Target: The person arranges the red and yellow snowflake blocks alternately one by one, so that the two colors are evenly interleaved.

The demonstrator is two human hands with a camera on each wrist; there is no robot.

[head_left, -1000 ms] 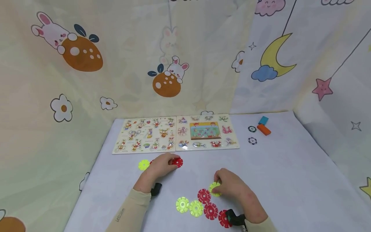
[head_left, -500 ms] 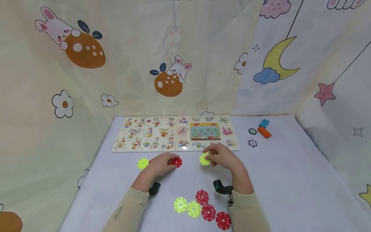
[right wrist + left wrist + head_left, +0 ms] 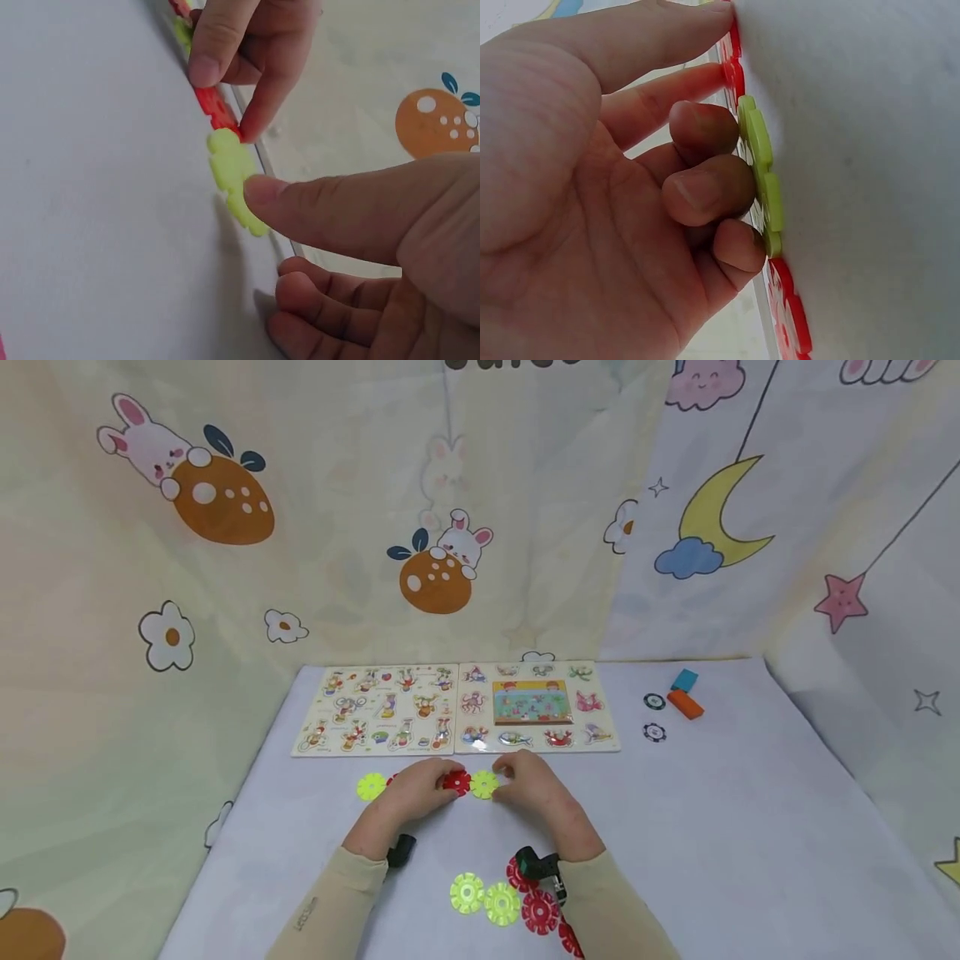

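In the head view my left hand (image 3: 415, 788) reaches over a row of notched snowflake building discs. Its thumb and index finger pinch a red disc (image 3: 458, 782) at the row's right end, while its other fingers curl over a yellow-green disc (image 3: 767, 176) in the left wrist view. My right hand (image 3: 538, 792) pinches another yellow-green disc (image 3: 234, 176) by its edge, tilted and right at the red disc's side. Farther left in the row are a yellow-green disc (image 3: 371, 787) and a red one (image 3: 787, 311), mostly hidden by my left hand in the head view.
Two picture puzzle boards (image 3: 536, 739) lie along the back. Nearer me are two yellow-green discs (image 3: 502, 904) and several red discs (image 3: 540, 912), partly under my right wrist. At back right lie an orange block (image 3: 686, 704), a blue block (image 3: 684, 680) and two chips (image 3: 654, 732).
My right hand has picked up the yellow-green disc from the near group and carried it away from me and left to the red disc. My left hand has stayed on the row.
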